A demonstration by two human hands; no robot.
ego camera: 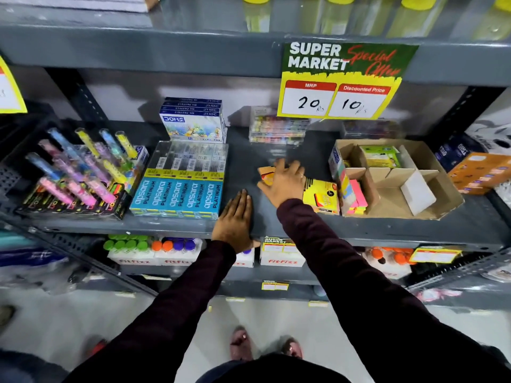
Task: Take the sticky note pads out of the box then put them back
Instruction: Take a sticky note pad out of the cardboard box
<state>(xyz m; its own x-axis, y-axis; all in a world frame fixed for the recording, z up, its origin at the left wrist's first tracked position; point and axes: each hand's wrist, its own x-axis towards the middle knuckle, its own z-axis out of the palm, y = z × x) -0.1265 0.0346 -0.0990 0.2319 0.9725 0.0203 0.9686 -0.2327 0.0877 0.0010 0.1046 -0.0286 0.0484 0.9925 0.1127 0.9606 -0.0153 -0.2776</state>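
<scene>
A cardboard box with dividers sits on the grey shelf at the right. Inside it are a green-yellow pack at the back, a white pad and pink and multicolour sticky note pads at its left side. A yellow sticky note pack lies on the shelf just left of the box. My right hand rests fingers spread over an orange-yellow sticky note pack on the shelf. Palm down, my left hand lies flat on the shelf's front edge, holding nothing.
Blue pencil boxes lie left of my left hand, with highlighter packs further left. Stacked crayon boxes and clear packs stand at the back. A price sign hangs above. An orange box sits right of the cardboard box.
</scene>
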